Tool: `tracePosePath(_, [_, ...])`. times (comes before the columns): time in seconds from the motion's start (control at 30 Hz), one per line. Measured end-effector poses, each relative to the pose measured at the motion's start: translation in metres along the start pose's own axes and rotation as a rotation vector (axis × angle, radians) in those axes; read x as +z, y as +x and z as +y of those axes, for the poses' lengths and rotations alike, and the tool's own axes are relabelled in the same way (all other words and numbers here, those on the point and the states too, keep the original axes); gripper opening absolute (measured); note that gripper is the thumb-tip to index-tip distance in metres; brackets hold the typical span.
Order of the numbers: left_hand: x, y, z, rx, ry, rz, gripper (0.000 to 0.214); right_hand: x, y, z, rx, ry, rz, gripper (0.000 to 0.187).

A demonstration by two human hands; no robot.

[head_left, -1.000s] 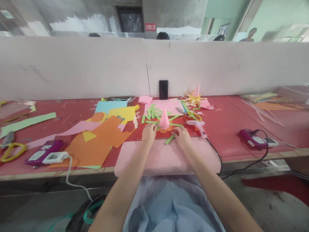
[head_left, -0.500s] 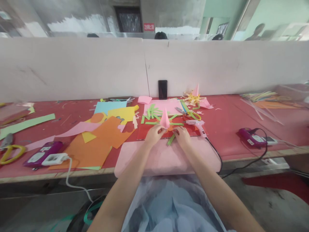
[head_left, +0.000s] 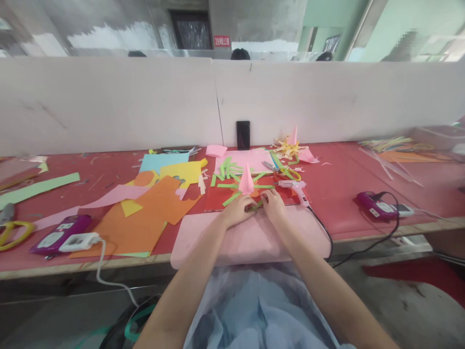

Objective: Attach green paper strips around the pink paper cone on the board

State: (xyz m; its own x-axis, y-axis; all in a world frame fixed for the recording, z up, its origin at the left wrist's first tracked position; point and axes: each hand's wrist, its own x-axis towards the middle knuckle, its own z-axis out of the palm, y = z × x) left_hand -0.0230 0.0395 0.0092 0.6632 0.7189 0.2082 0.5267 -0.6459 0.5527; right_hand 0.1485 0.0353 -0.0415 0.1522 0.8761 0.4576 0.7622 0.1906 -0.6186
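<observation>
Left hand point(head_left: 238, 212): moved off the pink cone point(head_left: 247, 180) to its 6 o'clock. We log its fingers, and the right hand point(head_left: 273, 203) fingers, pinched together on the green strip point(head_left: 256, 205); cone stands unheld.

Both hands point(head_left: 254, 208) pinch green strip point(head_left: 255, 206) (near cone point(head_left: 247, 180)).

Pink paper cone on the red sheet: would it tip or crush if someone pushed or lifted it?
Probably light: the pink cone looks rolled from thin paper, like the orange sheet nearby. It stands point-up on a small base, so a nudge would likely tip it. A squeeze would probably dent it.
</observation>
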Motion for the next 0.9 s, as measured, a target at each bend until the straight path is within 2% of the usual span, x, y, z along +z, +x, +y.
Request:
tracePosePath(0.1, [0.000,-0.001,0.002,-0.067,-0.031,0.018,0.014,-0.003,0.001,-0.003,0.019,0.046,0.016,0.018])
tracePosePath(0.17, [-0.001,-0.001,0.003,-0.115,-0.054,0.056,0.013,-0.007,0.002,-0.006,0.041,0.106,0.073,0.020])
tracePosePath(0.3, [-0.003,0.000,0.000,-0.169,-0.182,0.198,0.015,-0.017,0.003,-0.014,0.090,0.213,0.205,0.033])
tracePosePath(0.5, [-0.007,0.003,-0.011,-0.264,-0.426,0.481,0.015,-0.025,0.001,-0.023,0.170,0.341,0.122,0.041])
tracePosePath(0.6, [-0.009,0.004,-0.017,-0.299,-0.495,0.547,0.018,-0.026,0.002,-0.025,0.245,0.485,0.018,0.045])
tracePosePath(0.73, [-0.008,0.005,-0.018,-0.289,-0.521,0.477,0.022,-0.025,0.003,-0.029,0.229,0.631,-0.183,0.047])
tracePosePath(0.8, [-0.006,0.004,-0.017,-0.272,-0.513,0.404,0.023,-0.024,0.003,-0.030,0.195,0.626,-0.196,0.046])
tracePosePath(0.9, [-0.004,0.003,-0.013,-0.259,-0.481,0.289,0.023,-0.024,0.003,-0.030,0.181,0.622,-0.148,0.043])
